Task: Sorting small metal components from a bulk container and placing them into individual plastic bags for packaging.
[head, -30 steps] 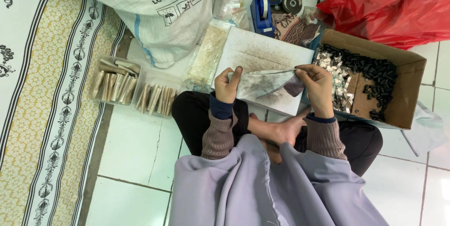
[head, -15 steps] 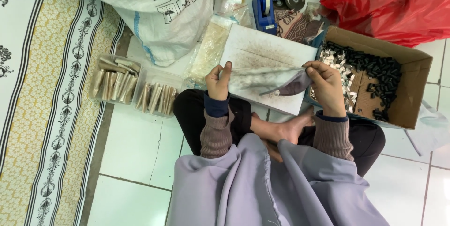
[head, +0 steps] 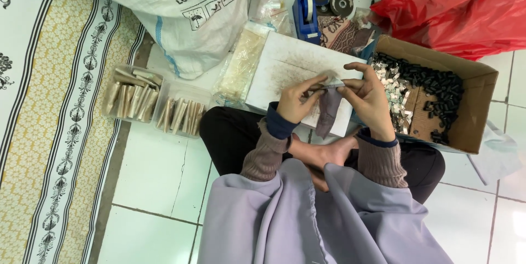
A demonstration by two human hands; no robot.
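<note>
1. Your left hand [head: 296, 102] and right hand [head: 371, 99] meet over the white board [head: 285, 69] that rests on your lap and the floor. Both grips are pinched on the top edge of one small greyish plastic pouch [head: 329, 108].
2. The pouch hangs down from your fingertips, narrow and slightly twisted, its lower end above the board's near edge. Its contents cannot be made out.
3. Change from a second ago: the pouch lay flat and spread wide across the board, with your hands well apart at its ends. Now your hands are close together and the pouch is gathered into a slim vertical shape and lifted clear of the board.
4. Judgement: the flat stage is over and the pouch is now being handled at its mouth. Both thumbs and forefingers work the same short strip of edge.
5. Right of your right hand, an open cardboard box [head: 471, 105] holds small black pieces and silvery bits.
6. Left of your knee, clear trays of rolled pale packets [head: 150, 105] stand on the tiled floor [head: 159, 176].
7. Beyond the board: a blue tape dispenser [head: 307, 15], a large white sack [head: 186, 12] and a red plastic bag [head: 460, 6].
</note>
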